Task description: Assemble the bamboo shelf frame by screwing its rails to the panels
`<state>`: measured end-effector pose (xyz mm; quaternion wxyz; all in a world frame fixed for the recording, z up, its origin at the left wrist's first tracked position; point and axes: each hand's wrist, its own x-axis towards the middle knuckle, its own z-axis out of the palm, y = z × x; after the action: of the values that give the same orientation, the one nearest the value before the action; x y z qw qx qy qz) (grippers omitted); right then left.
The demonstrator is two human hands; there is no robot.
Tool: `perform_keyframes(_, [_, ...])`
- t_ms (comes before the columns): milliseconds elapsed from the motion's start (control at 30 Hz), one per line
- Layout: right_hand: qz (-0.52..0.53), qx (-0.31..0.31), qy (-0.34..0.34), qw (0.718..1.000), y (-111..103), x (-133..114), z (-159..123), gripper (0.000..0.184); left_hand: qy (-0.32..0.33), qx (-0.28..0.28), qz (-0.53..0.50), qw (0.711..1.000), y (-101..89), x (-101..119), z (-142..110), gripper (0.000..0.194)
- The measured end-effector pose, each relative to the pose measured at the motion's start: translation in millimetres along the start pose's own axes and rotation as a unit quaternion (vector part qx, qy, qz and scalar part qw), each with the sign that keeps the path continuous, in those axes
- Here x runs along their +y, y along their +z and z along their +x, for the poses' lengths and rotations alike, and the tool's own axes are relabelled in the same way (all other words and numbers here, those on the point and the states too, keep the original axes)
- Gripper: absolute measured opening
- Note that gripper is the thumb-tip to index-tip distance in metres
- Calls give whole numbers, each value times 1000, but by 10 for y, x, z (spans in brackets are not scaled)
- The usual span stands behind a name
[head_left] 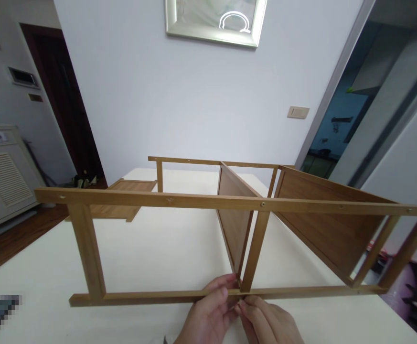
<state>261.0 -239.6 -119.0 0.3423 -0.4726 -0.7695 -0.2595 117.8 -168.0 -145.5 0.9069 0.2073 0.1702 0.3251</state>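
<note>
Left hand (210,310) gripped the lower rail (140,298) of the wooden rack (257,248) on the bench (43,272), right hand (265,317) bent against it, hold unclear; the rack seemed light, stiff, best taken by its rails.

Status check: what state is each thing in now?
Brown wooden ladder-shaped near frame: on its long side.
Brown rectangular wooden middle panel: standing crosswise to the frame.
Brown rectangular wooden right panel: likewise crosswise.
Brown wooden left panel: flat on white table.
White louvred cabinet: shut.
Left hand: curled around lower rail.
Right hand: bunched at lower rail; grip hidden.
</note>
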Motion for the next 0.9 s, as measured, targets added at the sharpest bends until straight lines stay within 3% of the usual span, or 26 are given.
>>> perform_keyframes(133, [-30, -5, -18, 999, -27, 19, 21, 24, -7, 8, -17, 1000, 115, 73, -37, 26])
perform_keyframes(400, [-28, -24, -49, 998, 2, 81, -79, 26, 51, 19, 25, 998, 247, 135, -20, 15])
perform_keyframes(533, [-26, -9, -57, 998, -38, 108, -34, 26, 76, 27, 60, 995, 308, 179, -48, 18])
perform_keyframes(633, [-20, 21, -64, 998, -118, 141, 46, 31, 103, -3, 79, 992, 402, 243, -111, 22])
perform_keyframes(733, [-38, 47, -68, 996, -197, 176, 120, 33, 134, -40, 130, 982, 462, 278, -163, 33])
perform_keyframes(900, [-66, 78, -98, 990, -286, 185, 286, 31, 184, -37, 199, 962, 476, 281, -148, 45])
